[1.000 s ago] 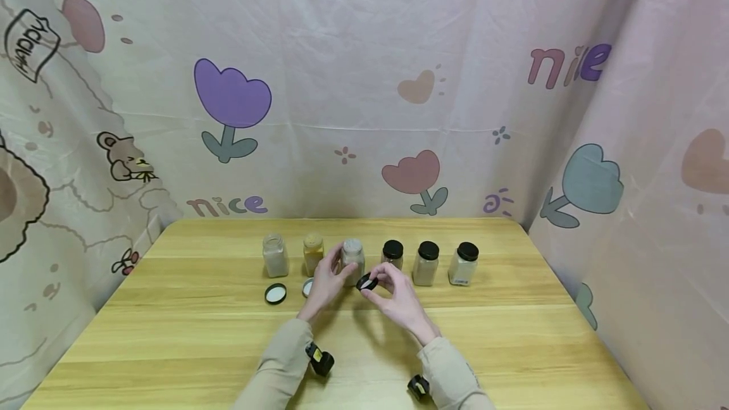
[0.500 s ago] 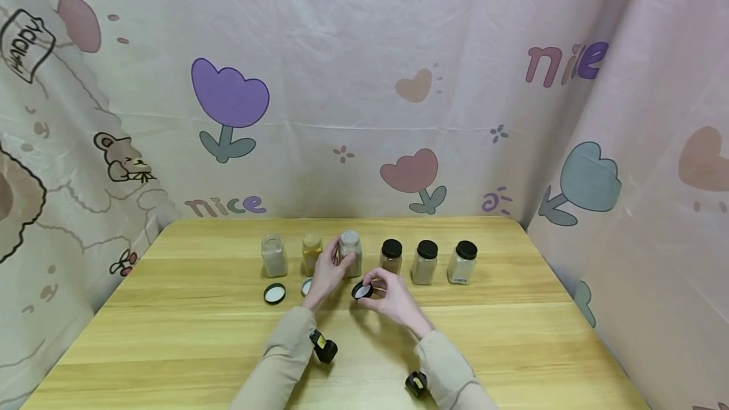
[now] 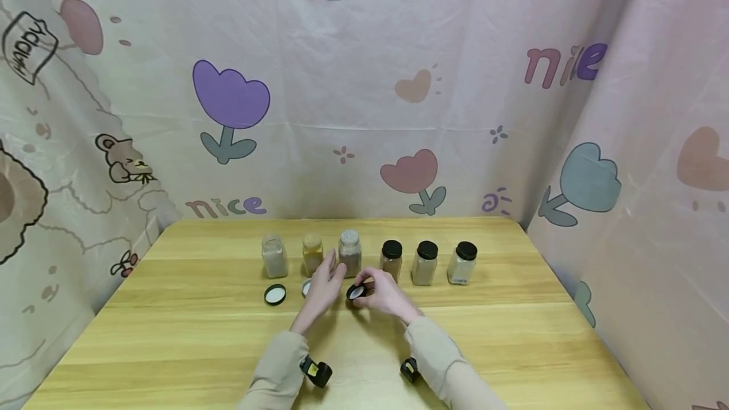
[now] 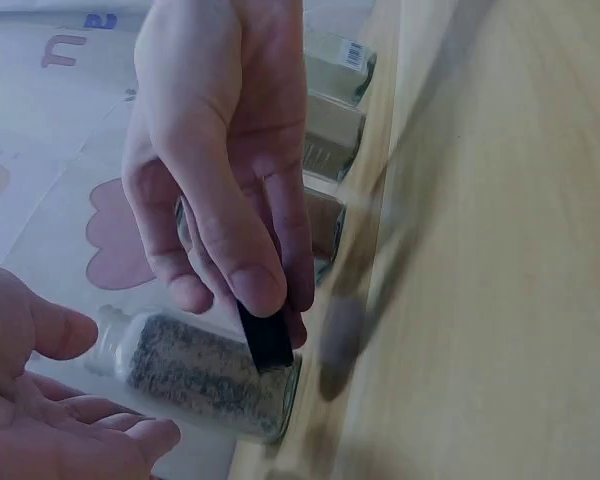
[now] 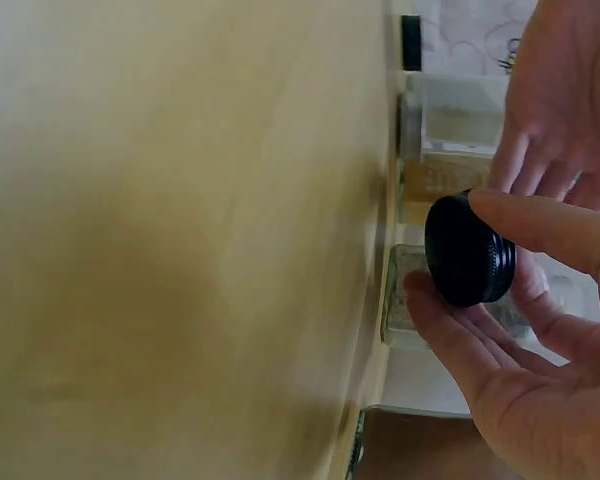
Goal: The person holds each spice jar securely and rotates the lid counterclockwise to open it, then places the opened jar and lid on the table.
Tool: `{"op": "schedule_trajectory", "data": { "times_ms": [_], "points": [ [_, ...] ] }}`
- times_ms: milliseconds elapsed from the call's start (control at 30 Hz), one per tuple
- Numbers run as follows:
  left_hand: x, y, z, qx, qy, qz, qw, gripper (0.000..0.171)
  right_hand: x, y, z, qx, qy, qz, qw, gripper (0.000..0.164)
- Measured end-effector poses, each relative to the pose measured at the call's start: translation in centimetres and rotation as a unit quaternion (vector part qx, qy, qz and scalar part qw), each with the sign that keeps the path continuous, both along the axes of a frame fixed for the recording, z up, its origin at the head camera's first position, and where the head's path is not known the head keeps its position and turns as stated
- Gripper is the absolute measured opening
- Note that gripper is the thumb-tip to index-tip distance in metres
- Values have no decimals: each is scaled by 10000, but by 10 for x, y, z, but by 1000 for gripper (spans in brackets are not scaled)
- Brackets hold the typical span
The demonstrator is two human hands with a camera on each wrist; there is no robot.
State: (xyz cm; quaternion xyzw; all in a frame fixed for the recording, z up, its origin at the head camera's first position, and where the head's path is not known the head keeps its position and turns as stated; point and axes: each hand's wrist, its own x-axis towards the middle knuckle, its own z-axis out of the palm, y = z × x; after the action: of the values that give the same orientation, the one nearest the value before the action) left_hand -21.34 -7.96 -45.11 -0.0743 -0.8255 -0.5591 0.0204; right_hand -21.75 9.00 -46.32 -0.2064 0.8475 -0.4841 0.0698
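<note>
My right hand [image 3: 384,296] pinches a black jar lid [image 3: 355,292] between thumb and fingers, its white lining showing, just above the table. In the right wrist view the lid [image 5: 468,250] is seen on edge, tilted. Behind it stands an uncapped glass jar [image 3: 350,258] with greyish contents; in the left wrist view the jar [image 4: 210,380] holds dark and pale grains. My left hand [image 3: 326,283] is beside this jar's lower left, thumb and fingers apart, holding nothing. Left of it stand an uncapped yellow-content jar [image 3: 312,257] and an uncapped pale-content jar [image 3: 274,258].
Three jars with black lids stand to the right: a brown one [image 3: 391,259], a beige one [image 3: 424,264] and a whitish one [image 3: 462,264]. One lid [image 3: 275,295] lies lining up on the wooden table [image 3: 171,321]; another lid [image 3: 306,287] is partly behind my left hand.
My left hand has let go of the grey-content jar, which was set slightly farther back, and drawn toward me. My right hand has carried the lid left and lower, toward the table.
</note>
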Motion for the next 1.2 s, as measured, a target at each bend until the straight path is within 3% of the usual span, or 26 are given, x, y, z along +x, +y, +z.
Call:
{"op": "schedule_trajectory", "data": {
  "times_ms": [133,333,467,867,1033,1133,1200],
  "points": [
    [7,-6,-5,143,55,105,9998,52,-7,-7,-2,678,452,45,9967,30],
    [11,-11,-10,464,328,154,9983,48,-15,-17,-3,1484,1131,32,9824,32],
    [12,-13,-10,599,408,134,9973,47,-18,-22,-2,1735,1196,42,9775,34],
    [12,-16,-10,726,156,201,9970,49,-15,-28,2,2113,1587,-20,9644,36],
    [12,-17,-9,708,145,203,9972,50,-6,-20,6,1744,1679,-291,9698,34],
    [12,-17,-11,688,125,202,9973,50,-1,-11,7,927,1973,-539,9745,31],
    [12,-17,-13,708,105,191,9973,50,1,-4,7,113,2370,-755,9685,32]
  ]
}}
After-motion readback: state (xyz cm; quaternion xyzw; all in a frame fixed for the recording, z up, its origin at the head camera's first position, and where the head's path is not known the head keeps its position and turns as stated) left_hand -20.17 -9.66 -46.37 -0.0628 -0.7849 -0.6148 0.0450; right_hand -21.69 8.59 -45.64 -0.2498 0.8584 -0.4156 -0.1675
